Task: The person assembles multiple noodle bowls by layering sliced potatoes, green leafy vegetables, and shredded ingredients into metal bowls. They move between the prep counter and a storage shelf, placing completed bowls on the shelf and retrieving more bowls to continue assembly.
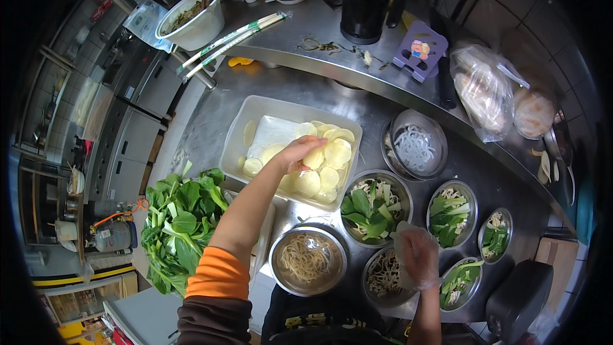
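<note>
My left hand (303,153) reaches into a white plastic tub (239,153) of thin, pale yellow potato slices (329,179). Its fingers close on some of the slices at the tub's right side. A loose clear plastic glove covers my right hand (418,259), which hovers beside the metal bowl of shredded brown strips (383,275) and partly hides it. The glove blurs those fingers, so I cannot make out their grip. Just beyond is a bowl of leafy greens and pale mushrooms (370,207). Nearer my body, another bowl holds thin brownish noodle-like strands (306,255).
Leafy greens (185,227) are heaped left of the tub. More bowls of greens (452,211) line the right side, and white strips fill a bowl (415,144) behind. Above runs a steel shelf (300,57) bearing a dark-filled jug (364,13) and a bagged item (482,92).
</note>
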Tool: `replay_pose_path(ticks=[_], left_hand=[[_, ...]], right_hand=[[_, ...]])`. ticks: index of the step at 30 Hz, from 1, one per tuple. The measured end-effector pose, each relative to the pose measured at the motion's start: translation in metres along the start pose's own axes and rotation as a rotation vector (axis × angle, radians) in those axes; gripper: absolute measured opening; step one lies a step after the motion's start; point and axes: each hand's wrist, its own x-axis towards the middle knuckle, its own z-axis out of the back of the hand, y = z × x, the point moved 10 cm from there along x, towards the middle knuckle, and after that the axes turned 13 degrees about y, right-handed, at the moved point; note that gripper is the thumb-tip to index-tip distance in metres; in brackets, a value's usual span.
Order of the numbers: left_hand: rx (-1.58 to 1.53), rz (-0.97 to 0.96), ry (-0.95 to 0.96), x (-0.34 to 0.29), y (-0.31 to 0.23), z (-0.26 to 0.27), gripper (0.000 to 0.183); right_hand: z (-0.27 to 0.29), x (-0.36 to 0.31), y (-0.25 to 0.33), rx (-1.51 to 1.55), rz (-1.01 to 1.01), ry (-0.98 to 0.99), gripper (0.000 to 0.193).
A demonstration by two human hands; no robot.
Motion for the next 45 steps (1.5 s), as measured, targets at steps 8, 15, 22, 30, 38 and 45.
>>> replay_pose_path(ticks=[8,15,22,30,38,45], left_hand=[[-0.142,-0.229,-0.128,0.027,0.007,-0.001,0.048],[0.906,-0.359,-0.417,-0.039,-0.044,-0.02,0.029],[1.545,-0.513,-0.378,-0.141,-0.076,-0.09,0.03],[0.025,-0.455,0.132,-0.149,-0.015,-0.162,0.035],[-0.514,-0.19,0.509,-0.125,0.131,-0.297,0.034],[-0.529,-0.171,0.5,-0.121,0.16,-0.273,0.034]], right_hand=[[-0.003,-0.031,-0.017,0.008,-0.078,-0.03,0.014],[-0.002,-0.04,-0.02,-0.027,-0.039,-0.007,0.014],[0.002,-0.046,-0.006,-0.007,0.029,-0.033,0.012],[0.002,-0.081,-0.035,0.494,-0.069,-0.121,0.012],[-0.057,-0.136,-0.095,0.97,-0.316,-0.029,0.01],[-0.067,-0.153,-0.127,0.968,-0.212,-0.09,0.027]])
